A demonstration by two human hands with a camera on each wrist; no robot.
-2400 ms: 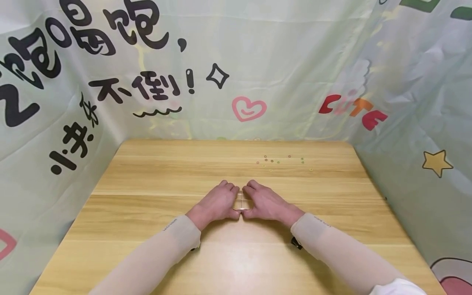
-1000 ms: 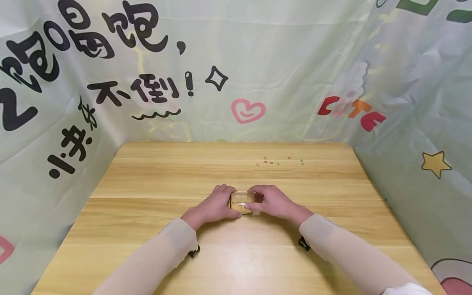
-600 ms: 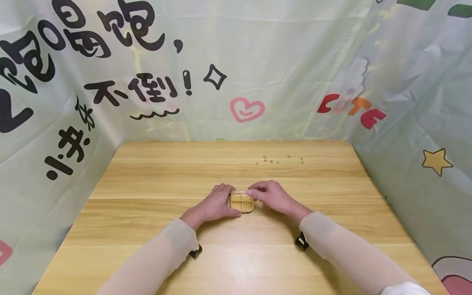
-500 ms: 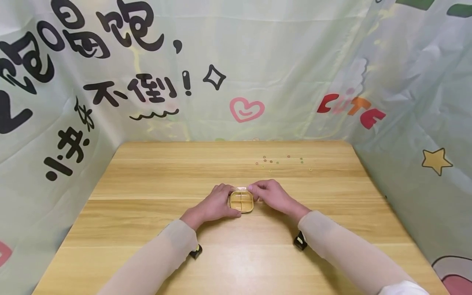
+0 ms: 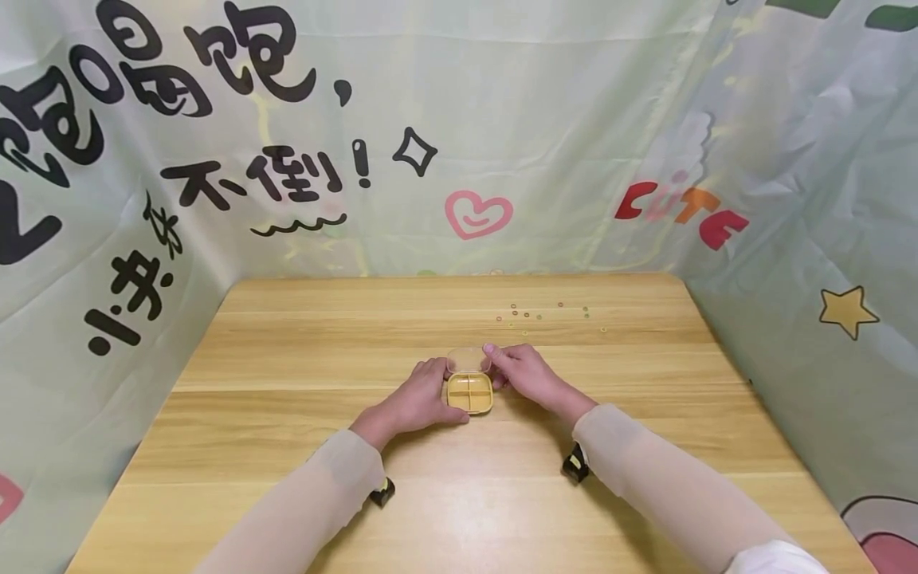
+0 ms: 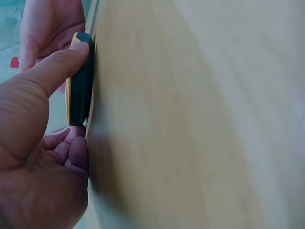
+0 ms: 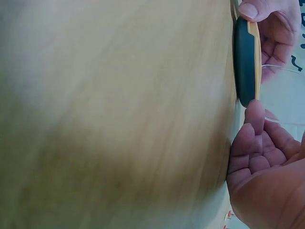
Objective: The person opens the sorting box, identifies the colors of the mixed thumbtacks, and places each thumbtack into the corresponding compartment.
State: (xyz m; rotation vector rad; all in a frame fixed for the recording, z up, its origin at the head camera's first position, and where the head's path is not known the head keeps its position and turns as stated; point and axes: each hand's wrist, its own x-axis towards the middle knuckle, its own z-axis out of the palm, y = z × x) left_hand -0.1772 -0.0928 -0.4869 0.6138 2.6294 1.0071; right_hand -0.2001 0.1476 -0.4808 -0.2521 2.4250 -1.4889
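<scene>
A small pill box (image 5: 470, 393) lies on the table with its clear lid (image 5: 468, 359) swung up at the far side. Its yellow inside is split by a cross-shaped divider, and no contents show in it. Dark green covers the outside, seen in the left wrist view as the box's body (image 6: 82, 90). My left hand (image 5: 418, 400) grips the left side, thumb on the near edge, fingers behind. Beside the lid's right edge, my right hand (image 5: 529, 376) pinches it between thumb and fingers; the fingers are partly hidden by the thumb.
Several tiny coloured rings (image 5: 527, 315) lie scattered on the far right part of the wooden table (image 5: 308, 343). A printed cloth (image 5: 402, 80) hangs behind the table and along both sides.
Both hands were together on the closed box. Since then the right hand has lifted the lid and swung it away to the far side, while the left hand keeps holding the box.
</scene>
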